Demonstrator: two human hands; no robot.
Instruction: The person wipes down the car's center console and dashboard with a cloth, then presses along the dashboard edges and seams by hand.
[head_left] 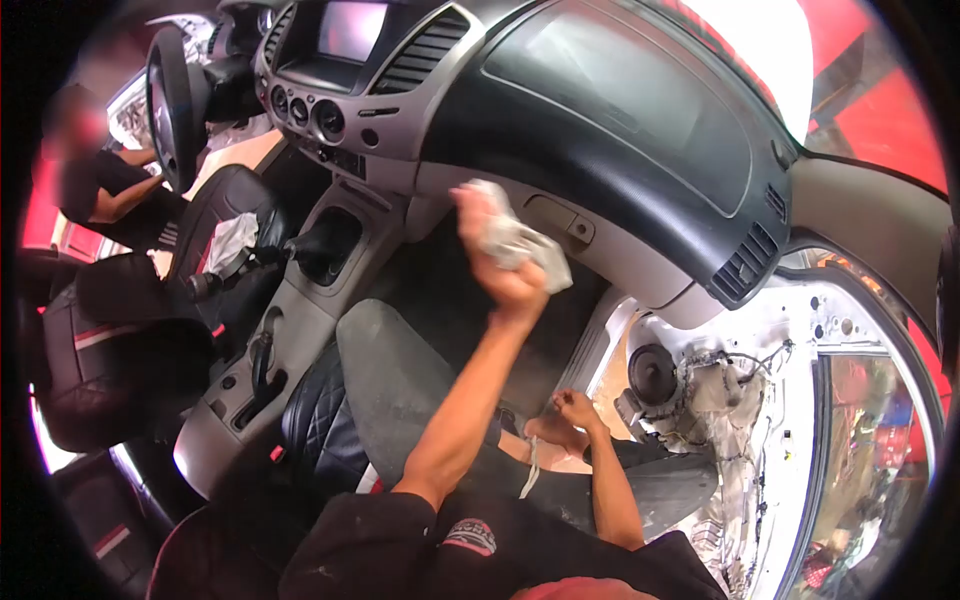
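1. from my screen, my left hand [508, 280] grasps the rag [535, 255] near the left end of the glovebox [622, 258]; contact unclear.
2. the rag's long axis slants down rightward, below the glovebox.
3. my right hand [576, 411] is farther, under the glovebox; its grip i can't tell.

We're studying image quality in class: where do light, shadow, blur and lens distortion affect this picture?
Head view: beyond the dashboard, light blows out to white, and the centre-stack screen looks washed out; head view: the footwell lies in deep shadow; head view: the left hand and its pale cloth look slightly soft, perhaps from motion; head view: wide-angle distortion, with black edges.
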